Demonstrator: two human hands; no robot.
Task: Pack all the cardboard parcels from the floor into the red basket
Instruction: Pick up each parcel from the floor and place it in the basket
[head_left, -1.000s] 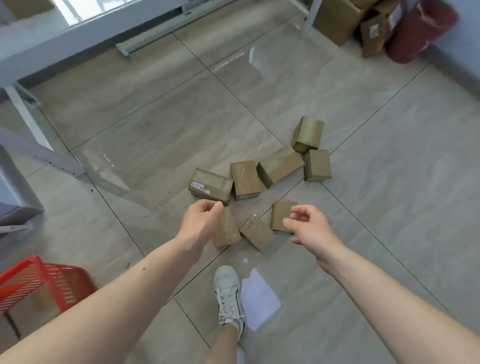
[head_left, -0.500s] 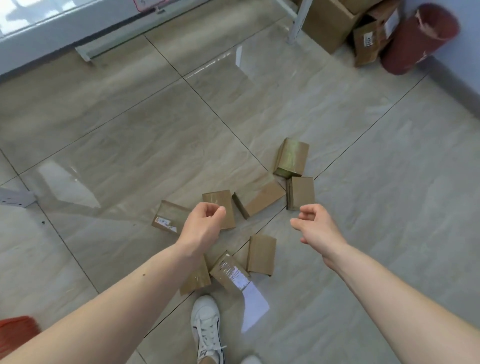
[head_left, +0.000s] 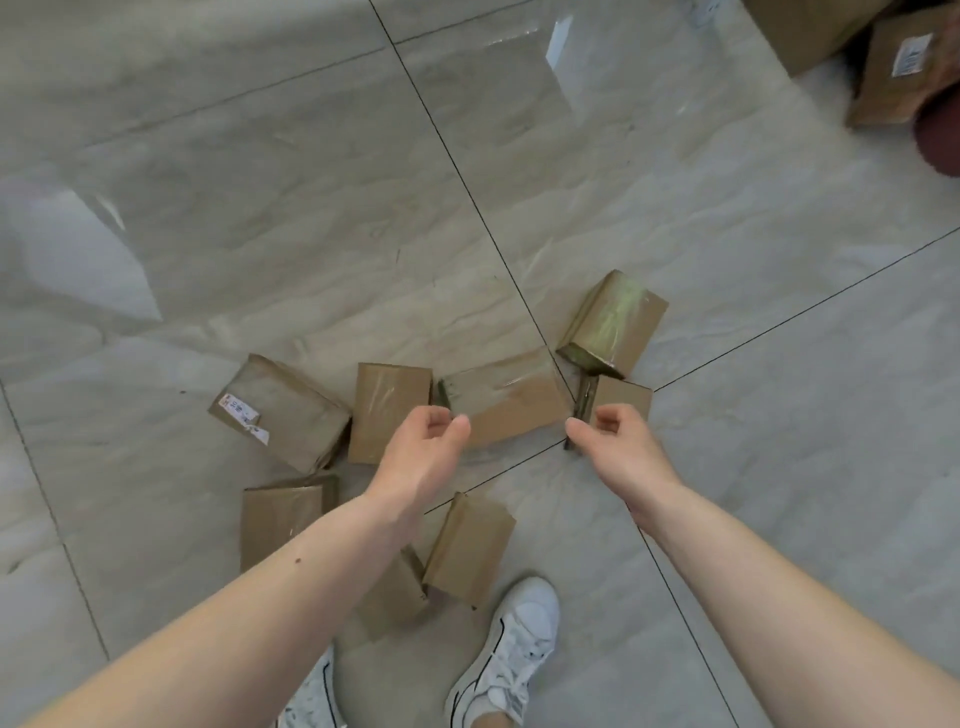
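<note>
Several brown cardboard parcels lie scattered on the grey tiled floor. A long taped parcel (head_left: 511, 402) lies in the middle, between my two hands. My left hand (head_left: 423, 449) hovers at its left end with fingers loosely curled, holding nothing. My right hand (head_left: 615, 441) hovers at its right end, also loosely curled and empty. A labelled parcel (head_left: 280, 413) lies to the left, a flat one (head_left: 387, 410) beside it, a tall taped one (head_left: 613, 325) behind on the right. Two more parcels (head_left: 470, 548) (head_left: 280, 517) lie nearer my feet. The red basket is out of view.
My white shoes (head_left: 511, 644) stand just below the parcels. Larger cardboard boxes (head_left: 891, 67) and a dark red object (head_left: 940, 140) sit at the top right corner. Open tiled floor stretches behind and to the right.
The view has moved forward and tilted down, so the parcels are closer and the red basket has left the frame. Both hands have come lower over the long middle parcel.
</note>
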